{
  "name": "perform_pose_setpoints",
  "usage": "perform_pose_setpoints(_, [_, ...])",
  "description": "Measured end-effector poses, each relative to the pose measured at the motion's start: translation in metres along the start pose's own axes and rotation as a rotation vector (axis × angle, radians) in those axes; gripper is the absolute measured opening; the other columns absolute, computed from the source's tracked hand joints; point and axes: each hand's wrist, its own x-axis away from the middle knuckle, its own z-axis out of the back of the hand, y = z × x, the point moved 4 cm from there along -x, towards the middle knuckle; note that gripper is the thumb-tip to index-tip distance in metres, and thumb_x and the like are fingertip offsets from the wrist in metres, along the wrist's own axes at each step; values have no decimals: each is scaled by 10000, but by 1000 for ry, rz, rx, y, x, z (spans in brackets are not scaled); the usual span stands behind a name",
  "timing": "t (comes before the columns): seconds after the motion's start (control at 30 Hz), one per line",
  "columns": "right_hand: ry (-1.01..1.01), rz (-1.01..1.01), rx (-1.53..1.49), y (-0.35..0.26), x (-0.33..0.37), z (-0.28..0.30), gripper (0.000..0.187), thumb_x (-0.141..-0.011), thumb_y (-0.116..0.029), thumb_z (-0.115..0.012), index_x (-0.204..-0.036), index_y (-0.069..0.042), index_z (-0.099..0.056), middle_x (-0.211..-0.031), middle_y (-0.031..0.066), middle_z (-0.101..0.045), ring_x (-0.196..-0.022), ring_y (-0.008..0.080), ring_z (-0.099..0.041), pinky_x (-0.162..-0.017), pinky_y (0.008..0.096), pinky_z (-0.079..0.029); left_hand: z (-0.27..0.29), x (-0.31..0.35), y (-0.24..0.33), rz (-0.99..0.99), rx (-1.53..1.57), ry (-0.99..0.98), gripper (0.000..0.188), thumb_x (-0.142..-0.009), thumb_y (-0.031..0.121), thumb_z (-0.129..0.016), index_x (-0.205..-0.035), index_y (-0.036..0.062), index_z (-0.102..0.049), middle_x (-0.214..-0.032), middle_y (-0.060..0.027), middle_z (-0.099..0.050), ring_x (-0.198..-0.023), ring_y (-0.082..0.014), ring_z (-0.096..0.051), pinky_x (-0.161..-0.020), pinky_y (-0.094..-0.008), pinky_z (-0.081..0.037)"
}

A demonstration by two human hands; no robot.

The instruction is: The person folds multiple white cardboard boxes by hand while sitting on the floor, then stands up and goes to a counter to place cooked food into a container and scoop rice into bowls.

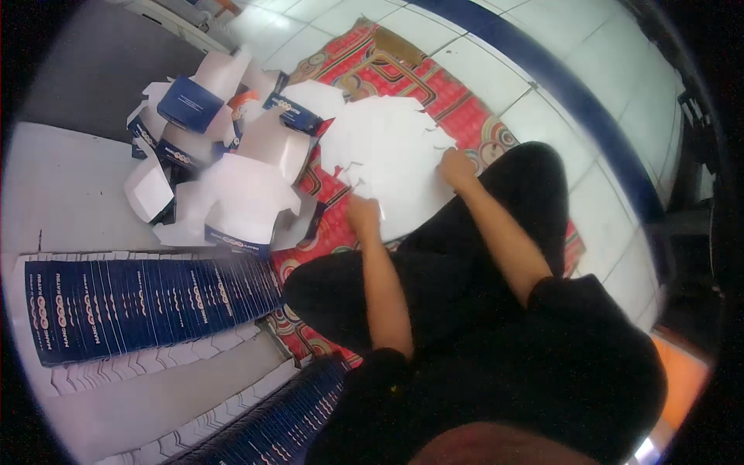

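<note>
In front of me, flat white cardboard box blanks with notched edges lie on the mat in an overlapping pile. My left hand is closed on the near left edge of the top blank. At its right edge my right hand is closed too, its fingers curled around the cardboard. The fingertips of both hands are partly hidden. Left of the pile sits a loose heap of partly folded boxes, white inside and dark blue outside.
A red patterned mat lies under my crossed legs on white floor tiles. To the left stands a long row of dark blue folded cartons; a second row is nearer me. A dark blue stripe crosses the floor.
</note>
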Motion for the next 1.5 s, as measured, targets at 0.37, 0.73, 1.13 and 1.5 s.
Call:
perform_pose_setpoints(0.37, [-54,-51,-199,3,-27,-6,414,-810,-206,-610,-1148,32,-586,-1164,274,-632,-1087,433,-614,-912,494,-482,8,-23,3,-306,766,283,380,-924,138,-575,-1249,-58,-557,-1115,-306,-635,-1103,-448,-597,-950,-463,-451])
perform_pose_setpoints(0.73, [-377,266,274,-53,23,-21,726,-893,-438,-574,-1465,-36,-376,-1409,201,-477,-1283,381,-474,-1025,573,-382,-48,23,42,-305,-105,101,801,-938,305,-513,-1467,-175,-150,-1547,-330,-224,-1440,-475,-214,-1176,-536,-197])
perform_pose_setpoints(1.13, [-345,232,278,-39,26,-13,723,-883,-345,-595,-1506,-102,-321,-1403,169,-438,-1263,373,-470,-1011,591,-403,-34,21,101,-512,14,398,420,-914,362,-604,-1021,-34,-692,-1141,-259,-661,-1037,-410,-624,-881,-481,-476])
perform_pose_setpoints(1.5, [-54,17,-60,12,12,-8,305,-890,-231,-604,-1092,-17,-524,-947,267,-670,-906,461,-645,-795,512,-505,-72,-38,74,-88,1160,-126,176,-962,129,-616,-1042,-28,-609,-870,-69,-634,-718,-142,-585,-638,-301,-533])
